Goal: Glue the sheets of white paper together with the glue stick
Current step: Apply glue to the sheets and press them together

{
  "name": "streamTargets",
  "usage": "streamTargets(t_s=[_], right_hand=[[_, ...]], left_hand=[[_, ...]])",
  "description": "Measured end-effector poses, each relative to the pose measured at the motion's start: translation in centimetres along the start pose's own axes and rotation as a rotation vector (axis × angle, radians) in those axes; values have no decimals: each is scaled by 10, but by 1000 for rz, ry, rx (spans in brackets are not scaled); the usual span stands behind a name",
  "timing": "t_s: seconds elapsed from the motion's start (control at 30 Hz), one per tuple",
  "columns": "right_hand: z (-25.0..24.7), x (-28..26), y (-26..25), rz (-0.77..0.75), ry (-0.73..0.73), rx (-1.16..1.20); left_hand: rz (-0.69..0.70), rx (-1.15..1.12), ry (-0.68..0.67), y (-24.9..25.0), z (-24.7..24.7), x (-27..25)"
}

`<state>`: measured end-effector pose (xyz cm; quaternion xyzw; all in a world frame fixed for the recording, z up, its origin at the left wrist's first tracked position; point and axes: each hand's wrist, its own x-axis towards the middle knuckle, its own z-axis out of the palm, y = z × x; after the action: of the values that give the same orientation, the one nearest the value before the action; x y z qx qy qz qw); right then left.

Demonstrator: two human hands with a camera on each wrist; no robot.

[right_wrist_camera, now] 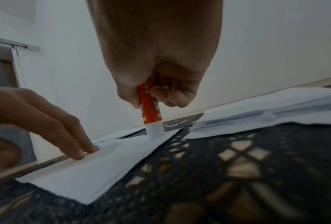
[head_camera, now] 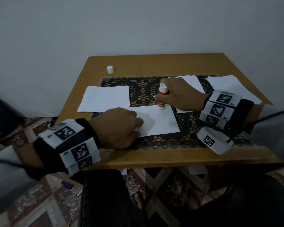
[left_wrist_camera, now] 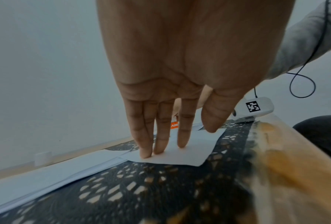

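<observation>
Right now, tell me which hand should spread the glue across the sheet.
Right. The right hand already grips the glue stick, tip down on the paper sheet. The left hand is flat, pinning that sheet's near-left part to the lace mat.

matt white paper sheet (head_camera: 162, 122), glossy wooden table (head_camera: 82, 76), black openwork lace mat (head_camera: 143, 89)

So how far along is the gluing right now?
Done: the cap is off, standing at the table's far left. In hand: the right hand grips the glue stick, its tip on the near sheet, which the left hand presses flat. Left: spreading glue and joining it with another sheet, such as the left stack; nothing looks joined yet.
</observation>
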<state>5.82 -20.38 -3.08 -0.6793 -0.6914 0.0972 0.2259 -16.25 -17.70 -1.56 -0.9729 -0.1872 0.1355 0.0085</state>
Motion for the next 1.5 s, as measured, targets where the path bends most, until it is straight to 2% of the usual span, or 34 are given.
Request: streamTargets(t_s=[0.17,0.3,0.43,0.63,0.8,1.23,1.5], right_hand=[[-5,-5,6,42,26,-31],[-15,-2,5,89,8,-64],[-30,2,3,106,99,-98],[-17,-8,-1,49,20,-44],[-5,-10,2,43,32,-57],[-8,-44,-10,43,-58,-13],[-17,-53,-15,29,-151,3]], left_hand=[[-15,50,15,-5,-7,25],[-1,98,-79,-5,-7,44],[-4,74,-130,-7,-10,53],[4,92,-152,-8,-9,55],[6,104,-148,-8,-10,56],[6,68,-140,-8,-9,57],[-44,-117,-11,-4,-12,65]])
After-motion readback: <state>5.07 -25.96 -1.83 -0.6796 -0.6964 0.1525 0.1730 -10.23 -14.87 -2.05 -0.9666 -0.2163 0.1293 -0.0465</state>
